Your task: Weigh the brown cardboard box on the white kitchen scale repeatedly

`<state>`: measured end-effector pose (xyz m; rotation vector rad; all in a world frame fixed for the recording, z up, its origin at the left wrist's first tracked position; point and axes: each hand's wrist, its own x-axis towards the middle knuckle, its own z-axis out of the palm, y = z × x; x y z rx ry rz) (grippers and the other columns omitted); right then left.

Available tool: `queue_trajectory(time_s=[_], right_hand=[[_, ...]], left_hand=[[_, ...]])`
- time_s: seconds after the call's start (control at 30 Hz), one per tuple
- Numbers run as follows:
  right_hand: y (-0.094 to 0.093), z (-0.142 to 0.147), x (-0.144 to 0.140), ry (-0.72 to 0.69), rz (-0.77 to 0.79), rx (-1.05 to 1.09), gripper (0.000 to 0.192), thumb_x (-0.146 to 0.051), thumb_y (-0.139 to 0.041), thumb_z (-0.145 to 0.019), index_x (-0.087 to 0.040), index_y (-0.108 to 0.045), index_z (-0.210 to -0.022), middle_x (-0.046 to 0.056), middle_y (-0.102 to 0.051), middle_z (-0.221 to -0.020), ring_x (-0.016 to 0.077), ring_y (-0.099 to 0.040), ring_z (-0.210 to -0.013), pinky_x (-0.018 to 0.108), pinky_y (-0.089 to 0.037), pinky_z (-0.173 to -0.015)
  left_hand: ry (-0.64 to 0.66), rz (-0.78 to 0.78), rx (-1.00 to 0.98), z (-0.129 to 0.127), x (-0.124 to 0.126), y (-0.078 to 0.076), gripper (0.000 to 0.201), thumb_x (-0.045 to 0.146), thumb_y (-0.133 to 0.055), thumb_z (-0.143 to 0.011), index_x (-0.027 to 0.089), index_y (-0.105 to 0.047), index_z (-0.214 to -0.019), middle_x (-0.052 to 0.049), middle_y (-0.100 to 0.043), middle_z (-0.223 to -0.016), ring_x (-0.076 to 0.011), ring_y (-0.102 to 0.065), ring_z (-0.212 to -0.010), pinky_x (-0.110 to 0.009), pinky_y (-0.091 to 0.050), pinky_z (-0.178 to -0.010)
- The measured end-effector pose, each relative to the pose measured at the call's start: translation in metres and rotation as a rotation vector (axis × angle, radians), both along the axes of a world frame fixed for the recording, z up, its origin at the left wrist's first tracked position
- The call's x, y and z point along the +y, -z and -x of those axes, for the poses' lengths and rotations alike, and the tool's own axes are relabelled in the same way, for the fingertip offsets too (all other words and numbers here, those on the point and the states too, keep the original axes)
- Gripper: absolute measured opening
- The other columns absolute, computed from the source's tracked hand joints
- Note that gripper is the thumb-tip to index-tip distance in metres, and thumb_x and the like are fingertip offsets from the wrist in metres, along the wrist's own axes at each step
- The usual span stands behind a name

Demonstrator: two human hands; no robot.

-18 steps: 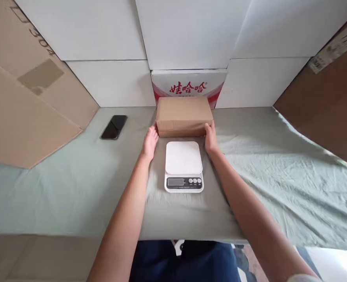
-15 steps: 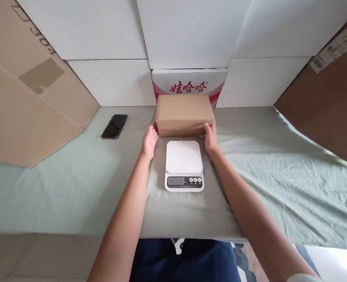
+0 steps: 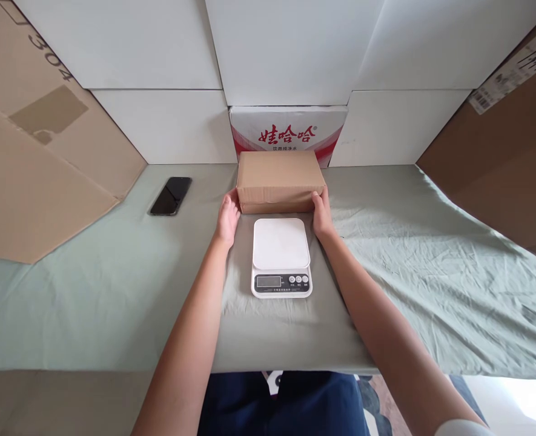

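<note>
White panels stand across the back, above and to either side of a printed carton, and in front of them spreads the desk, covered with a grey-green cloth that is wrinkled on the right. A big cardboard sheet marked "304" leans in at the left, and a darker brown cardboard panel with a white label stands at the right. Dark blue trousers show below the near edge, between the person's bare forearms. At the middle of the back is the printed carton, white and red with large red characters. Just in front of it is the plain brown cardboard box, with a seam along its front face; whether its underside rests on the cloth, I cannot tell. Nearer the person, just in front of the box, lies a white scale with a small grey display and three round buttons. The right hand grips the box's right front corner, thumb on the front face; the left hand is against its left side, but its fingertips are hidden, so I cannot tell how firmly they close. A black phone lies left of the left hand.
</note>
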<state>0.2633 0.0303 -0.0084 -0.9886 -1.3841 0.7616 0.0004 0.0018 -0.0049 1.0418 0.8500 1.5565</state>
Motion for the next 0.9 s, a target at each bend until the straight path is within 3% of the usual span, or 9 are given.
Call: queue_trajectory(time_s=[0.47, 0.9], right_hand=[[-0.016, 0.005, -0.012, -0.012, 0.045, 0.026, 0.057, -0.052, -0.046, -0.096, -0.036, -0.042, -0.15, -0.003, -0.041, -0.166, 0.0228, -0.033, -0.156, 0.048, -0.023, -0.135], [-0.017, 0.005, -0.011, 0.01, 0.096, 0.074, 0.057, -0.045, -0.048, -0.091, -0.031, -0.044, -0.146, 0.002, -0.045, -0.163, 0.024, -0.037, -0.153, 0.049, -0.022, -0.134]], left_hand=[[0.016, 0.037, 0.07, -0.002, -0.001, -0.003, 0.07, 0.079, -0.055, -0.082, 0.031, -0.065, -0.132, -0.006, -0.053, -0.159, -0.0296, -0.039, -0.155, -0.046, -0.03, -0.126], [0.016, 0.031, 0.09, -0.001, 0.0, -0.001, 0.07, 0.079, -0.052, -0.084, 0.032, -0.063, -0.135, -0.005, -0.052, -0.16, -0.0287, -0.035, -0.157, -0.045, -0.028, -0.128]])
